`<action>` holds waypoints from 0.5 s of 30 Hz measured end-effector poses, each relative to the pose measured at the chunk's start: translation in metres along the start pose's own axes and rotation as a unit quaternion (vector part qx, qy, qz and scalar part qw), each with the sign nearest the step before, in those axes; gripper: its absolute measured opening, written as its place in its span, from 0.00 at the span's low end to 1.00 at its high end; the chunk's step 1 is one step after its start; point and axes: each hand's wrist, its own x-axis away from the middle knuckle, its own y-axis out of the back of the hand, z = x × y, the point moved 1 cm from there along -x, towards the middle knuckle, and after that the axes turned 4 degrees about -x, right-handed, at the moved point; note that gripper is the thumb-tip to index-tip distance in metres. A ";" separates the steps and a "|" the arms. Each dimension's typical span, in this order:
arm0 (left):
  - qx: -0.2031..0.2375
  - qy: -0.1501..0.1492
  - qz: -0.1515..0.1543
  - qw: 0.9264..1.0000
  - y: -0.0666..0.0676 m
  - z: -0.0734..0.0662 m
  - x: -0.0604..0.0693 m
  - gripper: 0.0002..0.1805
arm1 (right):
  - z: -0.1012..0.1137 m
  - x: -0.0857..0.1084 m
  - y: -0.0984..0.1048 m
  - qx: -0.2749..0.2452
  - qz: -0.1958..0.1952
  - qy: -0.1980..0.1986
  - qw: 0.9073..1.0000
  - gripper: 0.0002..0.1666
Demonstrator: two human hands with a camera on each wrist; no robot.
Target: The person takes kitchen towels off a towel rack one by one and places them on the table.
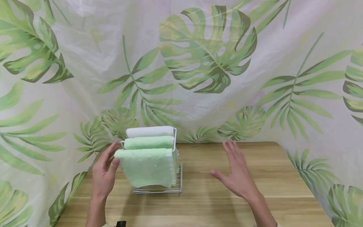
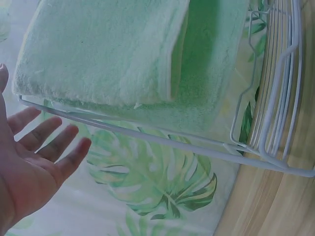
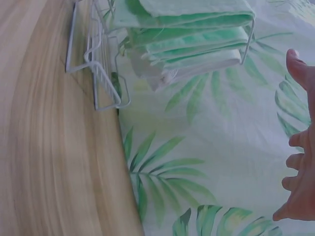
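Observation:
A white wire rack (image 1: 181, 179) stands on the table, left of the middle. Over its bars hang a light green towel (image 1: 147, 170) in front, another green towel (image 1: 148, 142) behind it and a white towel (image 1: 150, 131) at the back. Beside the rack's left side is my left hand (image 1: 103, 178), its fingers fairly straight and near the front towel's corner; the left wrist view shows the palm holding nothing. To the right, apart from the rack, my right hand (image 1: 236, 176) hovers over the table with fingers extended and thumb spread, holding nothing.
The wood-grain table (image 1: 210, 205) ends at the back against a hanging cloth (image 1: 198, 107) printed with green leaves. A small black object (image 1: 121, 224) shows at the bottom edge near my left wrist.

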 end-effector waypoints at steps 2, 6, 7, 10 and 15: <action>0.016 -0.004 0.000 1.000 -0.001 0.000 0.000 0.26 | 0.004 0.000 0.000 -0.006 -0.001 0.003 1.000 0.66; 0.048 -0.017 -0.003 0.999 0.000 0.001 -0.001 0.24 | 0.011 -0.001 0.000 -0.014 -0.006 0.009 1.000 0.65; 0.057 -0.018 -0.004 0.998 0.000 0.001 -0.001 0.24 | 0.014 -0.002 0.000 -0.017 -0.007 0.011 1.000 0.64; 0.083 -0.008 -0.007 0.997 0.002 0.000 0.000 0.23 | 0.024 -0.007 -0.002 -0.031 -0.009 0.023 0.999 0.62; 0.112 0.003 -0.004 0.994 0.002 -0.001 0.000 0.21 | 0.046 -0.017 -0.008 -0.052 -0.004 0.060 0.997 0.60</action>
